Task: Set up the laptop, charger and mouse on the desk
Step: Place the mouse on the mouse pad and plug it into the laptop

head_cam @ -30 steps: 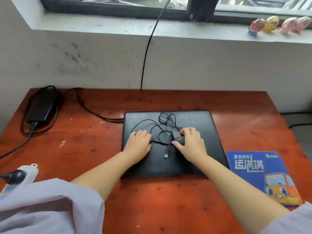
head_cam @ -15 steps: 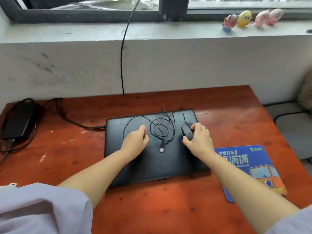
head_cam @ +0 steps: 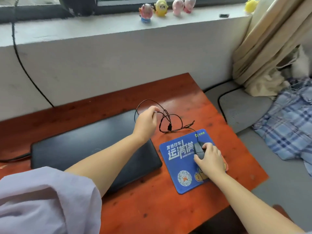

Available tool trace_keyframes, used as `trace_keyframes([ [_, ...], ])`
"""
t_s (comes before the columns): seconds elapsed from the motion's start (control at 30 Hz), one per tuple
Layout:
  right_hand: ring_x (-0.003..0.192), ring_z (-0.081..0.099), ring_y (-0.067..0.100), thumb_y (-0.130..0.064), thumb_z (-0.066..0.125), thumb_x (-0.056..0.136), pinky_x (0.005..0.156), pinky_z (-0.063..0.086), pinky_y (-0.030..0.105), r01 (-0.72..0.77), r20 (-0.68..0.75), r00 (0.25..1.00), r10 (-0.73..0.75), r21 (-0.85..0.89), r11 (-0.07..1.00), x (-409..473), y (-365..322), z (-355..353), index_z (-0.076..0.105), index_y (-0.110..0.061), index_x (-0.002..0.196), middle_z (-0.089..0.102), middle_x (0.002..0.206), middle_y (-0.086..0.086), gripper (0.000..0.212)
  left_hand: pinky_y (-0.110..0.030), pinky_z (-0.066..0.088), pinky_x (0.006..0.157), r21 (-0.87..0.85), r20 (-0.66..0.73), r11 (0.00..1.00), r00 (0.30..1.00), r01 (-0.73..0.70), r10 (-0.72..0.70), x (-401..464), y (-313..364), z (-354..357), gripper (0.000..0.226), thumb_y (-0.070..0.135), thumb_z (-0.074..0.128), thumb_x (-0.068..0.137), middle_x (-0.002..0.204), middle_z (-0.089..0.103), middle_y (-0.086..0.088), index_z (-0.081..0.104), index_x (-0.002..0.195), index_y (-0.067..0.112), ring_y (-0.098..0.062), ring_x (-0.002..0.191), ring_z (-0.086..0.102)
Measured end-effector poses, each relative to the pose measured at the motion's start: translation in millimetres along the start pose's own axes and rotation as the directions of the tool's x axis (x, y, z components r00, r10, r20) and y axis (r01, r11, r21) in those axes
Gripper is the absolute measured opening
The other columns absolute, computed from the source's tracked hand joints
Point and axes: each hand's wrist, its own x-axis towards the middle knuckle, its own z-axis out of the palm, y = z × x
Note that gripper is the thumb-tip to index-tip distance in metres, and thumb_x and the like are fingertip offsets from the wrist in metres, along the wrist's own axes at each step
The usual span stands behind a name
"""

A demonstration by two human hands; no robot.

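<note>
The mouse [head_cam: 199, 150] sat on the blue mouse pad [head_cam: 181, 166] at the desk's [head_cam: 152, 208] right end, the right hand [head_cam: 211, 159] cupped over it in a loose grip. The left hand [head_cam: 146, 122] pinched the tangled mouse cable [head_cam: 170, 119] above the desk, its plug [head_cam: 169, 127] dangling free. The laptop [head_cam: 84, 146] lay closed, a cord entering its left side. Judged from this, the mouse was placed; plugging it in and opening the laptop remained. The charger was out of view.

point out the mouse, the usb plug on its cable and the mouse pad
mouse [head_cam: 198, 150], head view, on its dark top left of the fingers
usb plug [head_cam: 169, 127], head view, on the plug body hanging in the cable loops
mouse pad [head_cam: 175, 168], head view, on bare blue surface below the white lettering
</note>
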Motion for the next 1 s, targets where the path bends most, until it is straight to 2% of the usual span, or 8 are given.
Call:
trace_keyframes([
  [0.17, 0.105, 0.045, 0.024, -0.042, 0.056, 0.085, 0.085, 0.040, 0.038, 0.114, -0.053, 0.992, -0.114, -0.012, 0.993, 23.2, -0.8, -16.8, 0.052, -0.018, 0.097, 0.049, 0.108, 0.001, 0.027, -0.024, 0.038, 0.064, 0.030, 0.002, 0.997, 0.998, -0.068, 0.068, 31.3, 25.0, 19.1, 0.020, 0.004, 0.043, 0.092, 0.072, 0.057, 0.003, 0.062, 0.097, 0.008, -0.016, 0.068, 0.053],
  [0.37, 0.072, 0.053, 0.020, -0.021, 0.048, 0.092, 0.062, 0.042, 0.032, 0.347, -0.114, 0.938, -0.328, 0.347, 0.871, 66.0, -55.4, -54.1, 0.062, -0.012, 0.083, 0.058, 0.082, 0.002, 0.019, -0.028, 0.042, 0.067, 0.064, -0.023, 0.994, 0.996, -0.084, 0.086, 54.1, 45.0, 9.5, 0.020, 0.004, 0.045, 0.091, 0.071, 0.057, 0.003, 0.064, 0.094, 0.010, -0.016, 0.066, 0.052],
  [0.5, 0.058, 0.051, 0.008, -0.011, 0.043, 0.090, 0.052, 0.038, 0.016, 0.328, -0.153, 0.944, -0.292, 0.535, 0.779, 89.9, -78.7, -64.0, 0.062, -0.017, 0.085, 0.061, 0.071, -0.002, 0.021, -0.023, 0.038, 0.059, -0.018, -0.065, 0.997, 0.995, -0.074, 0.073, 62.7, 54.3, -1.0, 0.021, 0.003, 0.044, 0.092, 0.069, 0.057, 0.004, 0.062, 0.092, 0.012, -0.008, 0.057, 0.047],
  [0.6, 0.051, 0.051, 0.009, -0.011, 0.041, 0.085, 0.051, 0.040, 0.023, 0.230, -0.083, 0.969, -0.234, 0.655, 0.720, 107.4, -84.2, -69.0, 0.061, -0.023, 0.075, 0.062, 0.060, -0.006, 0.025, -0.026, 0.043, 0.059, -0.182, -0.134, 0.983, 0.991, -0.027, 0.003, 73.1, 66.6, -9.6, 0.024, 0.004, 0.042, 0.093, 0.066, 0.056, 0.009, 0.061, 0.089, 0.018, -0.017, 0.062, 0.051],
  [0.73, 0.055, 0.055, 0.012, -0.012, 0.043, 0.081, 0.053, 0.042, 0.023, 0.195, 0.040, 0.965, -0.258, 0.544, 0.816, 125.2, -81.0, -73.5, 0.061, -0.024, 0.066, 0.065, 0.059, -0.006, 0.026, -0.035, 0.048, 0.067, -0.264, -0.150, 0.964, 0.989, -0.029, -0.011, 88.1, 82.2, -14.5, 0.025, 0.006, 0.042, 0.093, 0.069, 0.058, 0.009, 0.060, 0.086, 0.023, -0.030, 0.065, 0.053],
  [0.83, 0.056, 0.056, 0.013, -0.010, 0.042, 0.082, 0.051, 0.040, 0.021, 0.133, 0.304, 0.919, -0.250, 0.358, 0.924, 135.3, -77.8, -69.9, 0.061, -0.022, 0.059, 0.065, 0.058, -0.005, 0.032, -0.013, 0.037, 0.050, -0.193, -0.081, 0.980, 0.996, -0.045, 0.030, 92.7, 80.7, -8.5, 0.023, 0.006, 0.043, 0.094, 0.074, 0.061, 0.004, 0.063, 0.089, 0.019, -0.006, 0.048, 0.042],
  [0.9, 0.051, 0.054, 0.009, -0.010, 0.041, 0.084, 0.048, 0.039, 0.019, 0.136, 0.528, 0.815, -0.239, 0.227, 0.964, 133.1, -76.6, -60.6, 0.062, -0.020, 0.057, 0.064, 0.057, -0.003, 0.035, -0.010, 0.033, 0.046, -0.162, -0.053, 0.987, 0.999, -0.023, 0.014, 93.3, 75.7, -2.2, 0.022, 0.006, 0.044, 0.094, 0.077, 0.062, 0.000, 0.064, 0.091, 0.015, -0.002, 0.044, 0.039],
  [1.0, 0.047, 0.050, 0.009, -0.011, 0.041, 0.084, 0.047, 0.038, 0.019, 0.177, 0.571, 0.780, -0.255, 0.188, 0.966, 129.1, -71.2, -46.9, 0.061, -0.021, 0.057, 0.063, 0.058, -0.004, 0.035, -0.010, 0.031, 0.045, -0.150, -0.034, 0.989, 0.999, 0.006, -0.012, 93.5, 68.7, 3.2, 0.022, 0.005, 0.044, 0.093, 0.076, 0.063, -0.001, 0.064, 0.090, 0.015, 0.000, 0.043, 0.040],
])
